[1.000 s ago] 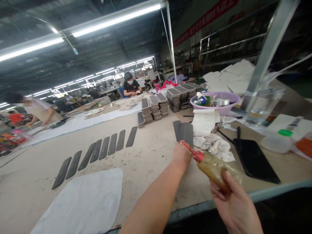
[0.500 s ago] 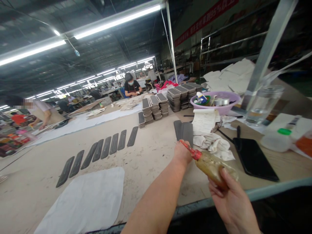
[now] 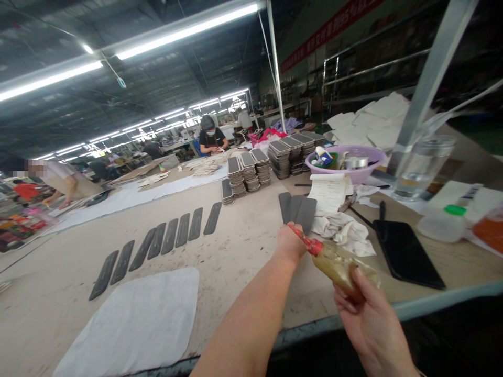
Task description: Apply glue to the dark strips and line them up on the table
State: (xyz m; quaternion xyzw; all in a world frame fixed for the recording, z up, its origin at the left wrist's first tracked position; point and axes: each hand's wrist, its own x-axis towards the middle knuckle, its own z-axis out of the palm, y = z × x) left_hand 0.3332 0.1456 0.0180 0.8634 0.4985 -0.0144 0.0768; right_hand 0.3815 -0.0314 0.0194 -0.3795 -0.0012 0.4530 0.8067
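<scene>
My right hand (image 3: 371,314) is wrapped round a yellowish, soft-looking squeeze bottle (image 3: 341,267) with a red nozzle. The nozzle points up and left, crossing in front of my left hand (image 3: 290,243). My left hand is closed at the near ends of a few dark grey strips (image 3: 304,212), which fan out beyond it; its fingertips are mostly hidden. To the left, several similar dark strips (image 3: 170,236) lie in a slanting row on the table (image 3: 231,262), with a shiny look on their faces.
Stacks of light-edged grey pieces (image 3: 245,175) stand farther back. A purple basin (image 3: 371,170), notepad (image 3: 330,191), crumpled cloth (image 3: 346,233), black tablet-like slab (image 3: 408,254) and water glass (image 3: 424,167) are at right. White sheet (image 3: 133,324) lies front left. Co-workers are beyond.
The dark grey strips at my left hand have spread wider, the rightmost tilting to the right. Both hands and the bottle stay nearly in place; the view has shifted slightly.
</scene>
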